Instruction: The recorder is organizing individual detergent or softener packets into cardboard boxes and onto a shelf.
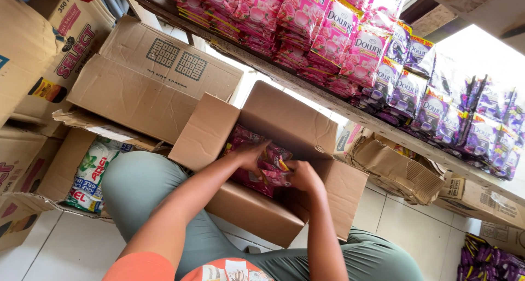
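Looking down, I see my left hand [249,155] and my right hand [303,176] both inside an open cardboard box [284,119] that sits between my knees. They rest on a pile of dark pink packets [269,163]. My left fingers lie bent over the packets, and my right fingers curl around some, but I cannot tell how tight the hold is because the packets hide the fingertips. The box walls hide the lower packets. Above, a shelf [350,112] holds pink and purple packets [339,35], cut off at the top. Another box on my left holds green and white bags [90,174], partly hidden
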